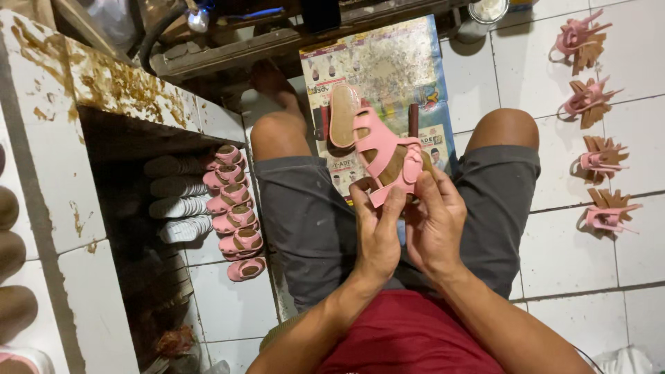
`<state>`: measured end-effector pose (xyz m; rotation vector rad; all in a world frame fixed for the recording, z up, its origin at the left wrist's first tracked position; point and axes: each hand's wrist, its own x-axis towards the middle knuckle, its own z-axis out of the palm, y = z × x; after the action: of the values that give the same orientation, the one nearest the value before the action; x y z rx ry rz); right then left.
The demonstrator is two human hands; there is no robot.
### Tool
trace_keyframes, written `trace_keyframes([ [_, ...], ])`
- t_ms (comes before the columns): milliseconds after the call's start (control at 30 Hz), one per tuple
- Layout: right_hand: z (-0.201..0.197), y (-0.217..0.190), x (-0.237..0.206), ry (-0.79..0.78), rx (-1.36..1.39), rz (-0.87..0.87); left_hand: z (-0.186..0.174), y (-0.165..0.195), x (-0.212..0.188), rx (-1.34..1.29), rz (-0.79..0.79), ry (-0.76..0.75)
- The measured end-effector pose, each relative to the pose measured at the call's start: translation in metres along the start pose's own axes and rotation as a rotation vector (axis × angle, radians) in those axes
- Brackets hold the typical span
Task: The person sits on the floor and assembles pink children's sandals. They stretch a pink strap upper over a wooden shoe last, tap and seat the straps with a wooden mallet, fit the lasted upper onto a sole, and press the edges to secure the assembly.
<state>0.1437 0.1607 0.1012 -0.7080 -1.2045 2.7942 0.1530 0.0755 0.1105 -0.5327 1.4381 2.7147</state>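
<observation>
Seated on white tiled floor [568, 242], both hands on one small pink sandal.

Floor tiles white, grout dark; at left a white tiled bench [62, 173], brown-stained along its top, with a dark recess beneath. In the recess mouth a row of finished pink sandals [234, 215] beside stacked pale soles [181, 201]; deeper contents too dark to read. Four pink strap pieces on tan backing [596, 118] lie on tiles at right. Printed cardboard sheet [388, 76], blue-edged and multicoloured, lies flat between the knees, partly covered by the sandal. Left hand [377, 232] and right hand [433, 221] both closed around the pink sandal [381, 149], fingertips pinching its strap end, held above the lap. Bottom corners cut off.
</observation>
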Motion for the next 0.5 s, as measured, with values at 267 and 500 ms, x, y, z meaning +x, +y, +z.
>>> trace_keyframes([
  [267, 0.000, -0.018, -0.006, -0.155, -0.588, -0.126, -0.025, 0.038, 0.018, -0.028, 0.055, -0.033],
  [500, 0.052, -0.040, 0.017, -0.892, -1.132, -0.898, -0.110, 0.119, 0.054, 0.539, -0.205, -0.325],
])
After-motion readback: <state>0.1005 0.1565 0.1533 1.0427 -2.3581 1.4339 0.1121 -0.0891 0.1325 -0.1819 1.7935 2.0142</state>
